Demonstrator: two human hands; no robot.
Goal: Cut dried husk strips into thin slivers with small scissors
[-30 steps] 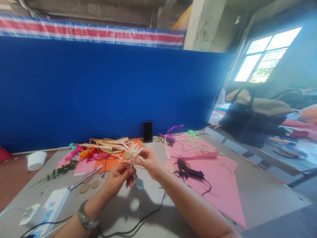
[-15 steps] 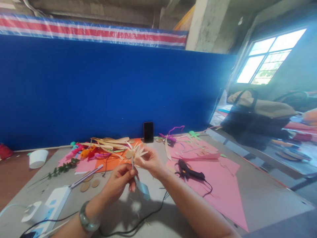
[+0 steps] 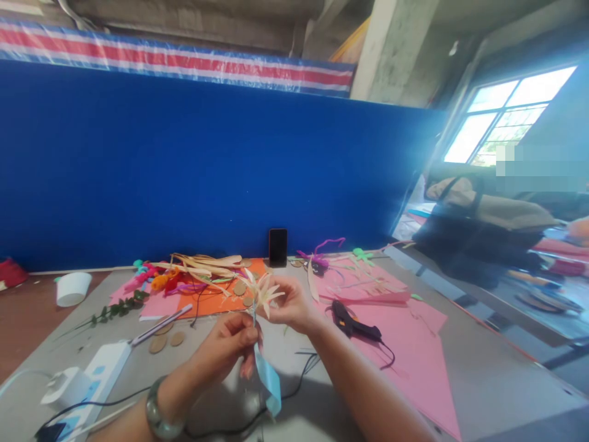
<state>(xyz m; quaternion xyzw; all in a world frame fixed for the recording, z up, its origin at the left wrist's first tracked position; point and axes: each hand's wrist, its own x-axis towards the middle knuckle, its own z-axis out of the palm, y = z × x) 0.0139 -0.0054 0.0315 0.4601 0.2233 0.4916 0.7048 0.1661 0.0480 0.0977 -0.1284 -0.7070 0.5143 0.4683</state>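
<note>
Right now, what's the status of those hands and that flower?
Left fingers pinching thin bluish-grey stem; right fingers at cream, narrow-petalled flower above. Pale-blue flat strip hanging below left fingers. Black glue gun rightward, not between hands.

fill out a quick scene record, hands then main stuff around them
left hand: pinches the stem of a pale flower
right hand: at the pale flower, grip partly hidden
below left hand: blue strip, hanging
left wrist: bracelet
glue gun: on pink paper
phone: upright before blue board
</note>
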